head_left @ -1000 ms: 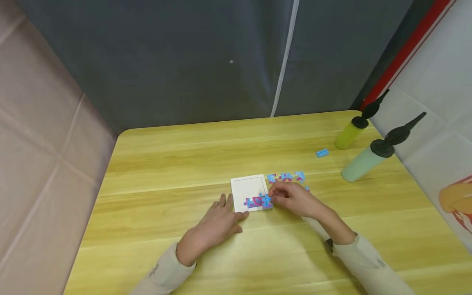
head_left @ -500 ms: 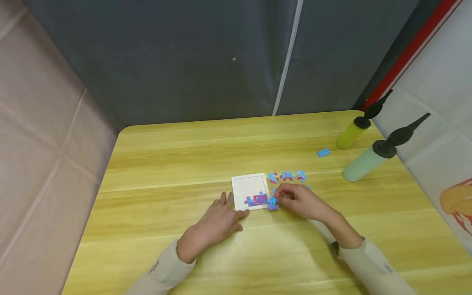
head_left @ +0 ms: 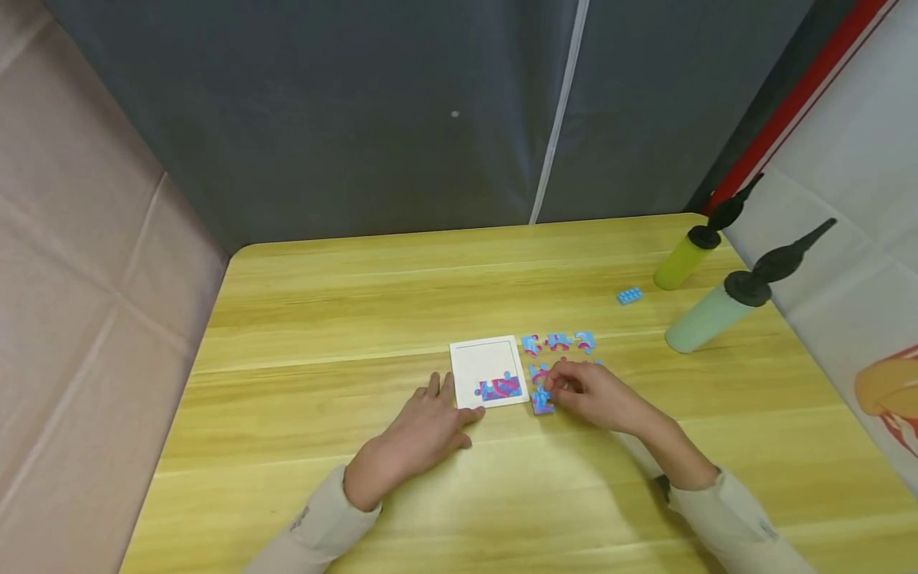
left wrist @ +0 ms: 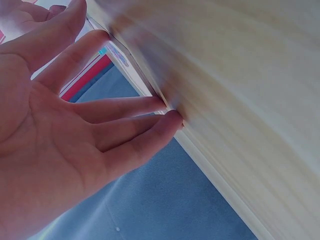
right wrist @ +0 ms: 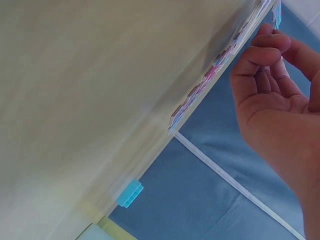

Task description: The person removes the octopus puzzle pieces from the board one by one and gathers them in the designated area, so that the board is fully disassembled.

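A white square puzzle tray [head_left: 482,360] lies on the table, with a joined blue-and-pink puzzle section [head_left: 500,389] in its lower right part. My left hand [head_left: 425,430] rests at the tray's left side and lower edge, its fingers fairly straight; in the left wrist view those fingers [left wrist: 135,145] touch the tabletop. Just right of the tray, my right hand [head_left: 590,392] pinches a puzzle piece [head_left: 542,401] between thumb and finger. That puzzle piece [right wrist: 276,16] stands off the table in the right wrist view. Loose puzzle pieces [head_left: 558,342] lie beyond the right hand, which partly hides some.
A blue toy brick [head_left: 629,296] lies further back on the right. Behind it stand a yellow-green pump bottle [head_left: 679,265] and a pale green pump bottle [head_left: 710,320], both with black tops. A dark curtain [head_left: 358,119] hangs behind the table [head_left: 323,311].
The right hand has drawn the pinched puzzle piece rightward, from the tray's lower right corner to just outside its edge. The left hand stays at the tray.
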`<state>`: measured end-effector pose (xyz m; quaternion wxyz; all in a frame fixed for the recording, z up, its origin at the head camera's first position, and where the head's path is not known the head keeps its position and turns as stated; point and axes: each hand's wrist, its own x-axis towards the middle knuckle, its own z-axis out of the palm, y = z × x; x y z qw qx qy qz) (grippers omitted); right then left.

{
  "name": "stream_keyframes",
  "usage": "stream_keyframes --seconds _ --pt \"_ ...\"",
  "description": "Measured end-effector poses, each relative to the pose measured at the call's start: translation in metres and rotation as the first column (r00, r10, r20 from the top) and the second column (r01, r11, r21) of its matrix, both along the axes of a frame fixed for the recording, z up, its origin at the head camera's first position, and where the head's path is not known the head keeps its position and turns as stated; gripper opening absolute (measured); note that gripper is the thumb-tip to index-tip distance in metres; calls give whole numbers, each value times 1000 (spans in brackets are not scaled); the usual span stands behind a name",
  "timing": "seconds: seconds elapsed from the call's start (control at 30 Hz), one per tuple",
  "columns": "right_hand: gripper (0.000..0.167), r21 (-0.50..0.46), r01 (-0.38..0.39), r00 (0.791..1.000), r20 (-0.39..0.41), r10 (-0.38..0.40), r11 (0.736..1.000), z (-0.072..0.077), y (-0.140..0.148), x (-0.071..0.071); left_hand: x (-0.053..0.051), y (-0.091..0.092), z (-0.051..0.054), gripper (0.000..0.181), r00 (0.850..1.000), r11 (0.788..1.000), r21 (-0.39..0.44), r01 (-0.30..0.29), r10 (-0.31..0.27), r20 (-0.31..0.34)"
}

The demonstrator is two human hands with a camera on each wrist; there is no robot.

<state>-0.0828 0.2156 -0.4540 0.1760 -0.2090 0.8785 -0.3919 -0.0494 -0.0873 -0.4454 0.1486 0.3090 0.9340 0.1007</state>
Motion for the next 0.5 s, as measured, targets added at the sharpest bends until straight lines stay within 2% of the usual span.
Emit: stream_keyframes --seconds 0.33,0.5 --pt "8 -15 -14 1000 22 14 1000 -2 4 0 0 0 0 45 1000 1000 8 -3 3 2" --pt "10 14 -18 1000 19 18 1000 -4 4 0 0 -1 0 45 1000 1000 7 -1 1 1"
